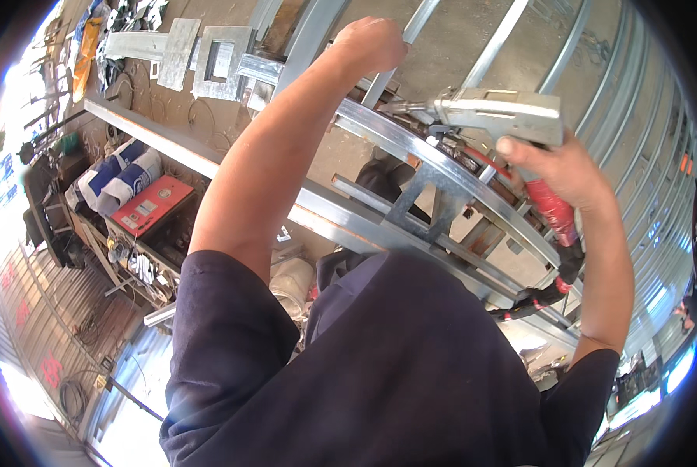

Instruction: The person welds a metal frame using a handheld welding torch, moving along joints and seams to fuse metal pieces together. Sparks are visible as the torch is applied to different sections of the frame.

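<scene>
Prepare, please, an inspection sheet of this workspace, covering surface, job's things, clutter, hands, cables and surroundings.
Surface: silver metal frame above brown floor.
Job's things: grey tool with red handle, nozzle toward the left; contact with the frame unclear.
Clutter: metal plates, blue-and-white bags by a red-topped box.
Hands: left hand curled at a metal bar, grip unclear; right hand holds the tool.
Cables: dark cable with red bands below the handle; coil at lower left.
Surroundings: corrugated sheeting at left.

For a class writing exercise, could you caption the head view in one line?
Right hand gripping a grey gun-shaped tool with a red handle over a metal frame, left hand extended ahead.
</scene>
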Demonstrator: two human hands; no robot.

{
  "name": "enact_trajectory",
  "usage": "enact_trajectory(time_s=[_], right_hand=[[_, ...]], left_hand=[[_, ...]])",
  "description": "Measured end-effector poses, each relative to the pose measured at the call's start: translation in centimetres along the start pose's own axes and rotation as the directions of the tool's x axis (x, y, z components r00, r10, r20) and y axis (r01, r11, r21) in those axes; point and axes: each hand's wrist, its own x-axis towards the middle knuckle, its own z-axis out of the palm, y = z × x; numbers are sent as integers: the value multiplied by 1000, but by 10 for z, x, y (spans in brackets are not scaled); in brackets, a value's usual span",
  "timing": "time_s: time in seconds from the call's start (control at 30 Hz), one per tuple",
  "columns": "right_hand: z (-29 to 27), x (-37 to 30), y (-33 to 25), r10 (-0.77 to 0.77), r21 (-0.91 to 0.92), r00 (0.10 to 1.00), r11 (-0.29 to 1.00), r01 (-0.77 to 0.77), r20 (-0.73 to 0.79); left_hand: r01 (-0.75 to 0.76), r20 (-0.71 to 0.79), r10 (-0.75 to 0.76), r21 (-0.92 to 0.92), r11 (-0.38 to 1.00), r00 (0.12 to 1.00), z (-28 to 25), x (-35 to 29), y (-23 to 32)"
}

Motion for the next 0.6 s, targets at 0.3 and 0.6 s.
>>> enact_trajectory(time_s=[0.3, 0.6], right_hand=[[10, 49, 27, -21, 180, 987, 984, -8, 158], [8, 52, 33, -38, 196, 988, 981, 8, 152]], left_hand=[[44, -46, -56, -227, 973, 997, 7, -5, -9], [-10, -107, -10, -191, 982, 994, 9, -5, -10]])
